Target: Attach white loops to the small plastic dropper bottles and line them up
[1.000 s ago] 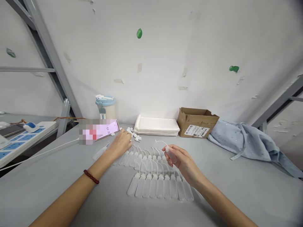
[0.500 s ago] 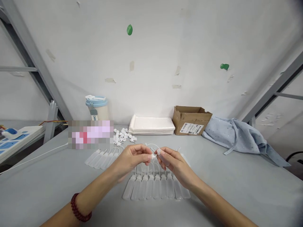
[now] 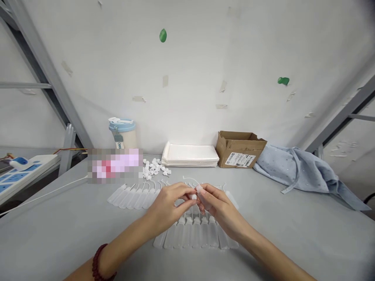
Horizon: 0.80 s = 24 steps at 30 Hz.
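Observation:
Above the grey table (image 3: 293, 234), my left hand (image 3: 168, 203) pinches a small white cap (image 3: 193, 196). It meets my right hand (image 3: 215, 205), which grips a small translucent bottle (image 3: 205, 201) with a thin curved tube (image 3: 190, 179) rising from it. The two hands touch at the bottle's neck. Below them lies a row of similar translucent bottles (image 3: 196, 236) side by side. A second row of bottles (image 3: 131, 195) lies to the left. A pile of loose white caps (image 3: 154, 168) sits further back.
A stack of white sheets (image 3: 190, 155), an open cardboard box (image 3: 240, 150) and a blue-lidded cup (image 3: 123, 132) stand along the wall. Blue cloth (image 3: 301, 173) lies at the right. A blurred phone (image 3: 114, 165) with a white cable lies left, near a power strip (image 3: 20, 171).
My left hand reached to the cap pile, then came back to meet my right hand at the bottle. The hands now sit slightly lower and closer together.

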Available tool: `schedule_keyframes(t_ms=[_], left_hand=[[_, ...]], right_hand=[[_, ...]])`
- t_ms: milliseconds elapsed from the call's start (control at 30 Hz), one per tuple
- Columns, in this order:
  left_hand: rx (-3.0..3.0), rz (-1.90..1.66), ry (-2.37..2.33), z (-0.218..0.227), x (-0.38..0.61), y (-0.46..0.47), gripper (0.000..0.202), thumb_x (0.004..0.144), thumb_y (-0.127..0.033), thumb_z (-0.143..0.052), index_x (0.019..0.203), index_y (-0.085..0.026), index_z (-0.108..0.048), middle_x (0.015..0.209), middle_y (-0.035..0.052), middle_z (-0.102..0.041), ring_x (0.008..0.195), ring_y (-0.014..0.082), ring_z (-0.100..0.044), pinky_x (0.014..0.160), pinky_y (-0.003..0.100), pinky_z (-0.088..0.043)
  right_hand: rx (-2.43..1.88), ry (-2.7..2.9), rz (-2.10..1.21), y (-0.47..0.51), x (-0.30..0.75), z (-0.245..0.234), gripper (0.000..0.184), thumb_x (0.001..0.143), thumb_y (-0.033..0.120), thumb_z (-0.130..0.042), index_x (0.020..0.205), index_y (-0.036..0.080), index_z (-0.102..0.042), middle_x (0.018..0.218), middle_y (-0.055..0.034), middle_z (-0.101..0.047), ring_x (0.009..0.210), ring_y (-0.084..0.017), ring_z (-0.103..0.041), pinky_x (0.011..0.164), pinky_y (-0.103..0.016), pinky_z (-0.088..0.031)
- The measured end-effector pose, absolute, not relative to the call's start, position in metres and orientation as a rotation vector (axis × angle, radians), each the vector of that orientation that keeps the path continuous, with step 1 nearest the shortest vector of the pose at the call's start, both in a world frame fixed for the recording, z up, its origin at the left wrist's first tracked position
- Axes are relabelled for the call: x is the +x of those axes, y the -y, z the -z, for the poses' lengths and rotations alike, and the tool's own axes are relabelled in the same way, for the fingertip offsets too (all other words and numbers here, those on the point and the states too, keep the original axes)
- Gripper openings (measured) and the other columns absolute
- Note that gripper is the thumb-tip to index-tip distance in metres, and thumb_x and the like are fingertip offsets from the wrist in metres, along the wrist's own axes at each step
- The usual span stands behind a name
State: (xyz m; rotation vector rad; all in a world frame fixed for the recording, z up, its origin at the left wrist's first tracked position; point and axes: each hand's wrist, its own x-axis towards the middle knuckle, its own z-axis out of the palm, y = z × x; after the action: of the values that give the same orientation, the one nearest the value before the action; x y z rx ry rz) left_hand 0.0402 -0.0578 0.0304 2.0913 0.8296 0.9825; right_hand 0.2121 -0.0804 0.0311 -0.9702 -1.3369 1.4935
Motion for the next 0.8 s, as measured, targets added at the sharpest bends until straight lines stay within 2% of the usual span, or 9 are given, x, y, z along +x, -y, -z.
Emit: schedule_keyframes(t_ms=[133,233,367,567,800], left_hand=[[2.239,-0.935,-0.787,-0.028,0.039,0.057,0.018,0.086,-0.013,-0.051,0.093,-0.018,-0.066,0.084,0.0038,-0.062,0.075,0.0137,-0.057,0.069,0.025,-0.045],[1.947,-0.959,-0.876,-0.032,0.036,0.055,0.012,0.084,-0.024,-0.058,0.088,-0.016,-0.066,0.081,0.0033,-0.061,0.074,0.0143,-0.056,0.069,0.025,-0.046],[1.586,-0.933,-0.783,-0.037,0.034,0.053,0.020,0.081,-0.034,-0.063,0.079,-0.015,-0.065,0.078,0.0021,-0.060,0.070,0.0124,-0.051,0.064,0.023,-0.043],[1.286,-0.914,-0.690,-0.028,0.041,0.058,0.022,0.084,-0.037,-0.060,0.083,-0.016,-0.067,0.078,0.0011,-0.057,0.074,0.0119,-0.047,0.070,0.024,-0.038],[1.170,-0.937,-0.637,-0.025,0.044,0.058,0.023,0.084,-0.037,-0.061,0.077,-0.016,-0.066,0.076,0.0004,-0.053,0.074,0.0121,-0.047,0.071,0.026,-0.036]], right_hand=[[-0.961,1.324,-1.510,0.079,0.211,-0.030,0.029,0.088,0.042,-0.051,0.077,0.017,-0.057,0.070,0.0009,-0.046,0.063,-0.012,-0.039,0.061,-0.026,-0.033],[-0.961,1.303,-1.517,0.078,0.211,-0.031,0.027,0.088,0.040,-0.052,0.075,0.016,-0.056,0.069,0.0013,-0.046,0.062,-0.011,-0.039,0.060,-0.026,-0.032],[-0.895,1.315,-1.563,0.082,0.210,-0.032,0.025,0.088,0.038,-0.053,0.077,0.016,-0.056,0.071,0.0005,-0.048,0.064,-0.011,-0.041,0.060,-0.025,-0.033],[-0.818,1.318,-1.599,0.086,0.210,-0.032,0.025,0.087,0.038,-0.054,0.078,0.015,-0.056,0.072,-0.0003,-0.049,0.066,-0.011,-0.041,0.059,-0.024,-0.033],[-0.834,1.355,-1.624,0.085,0.211,-0.032,0.026,0.087,0.038,-0.055,0.077,0.014,-0.056,0.072,-0.0006,-0.050,0.062,-0.010,-0.041,0.059,-0.025,-0.032]])
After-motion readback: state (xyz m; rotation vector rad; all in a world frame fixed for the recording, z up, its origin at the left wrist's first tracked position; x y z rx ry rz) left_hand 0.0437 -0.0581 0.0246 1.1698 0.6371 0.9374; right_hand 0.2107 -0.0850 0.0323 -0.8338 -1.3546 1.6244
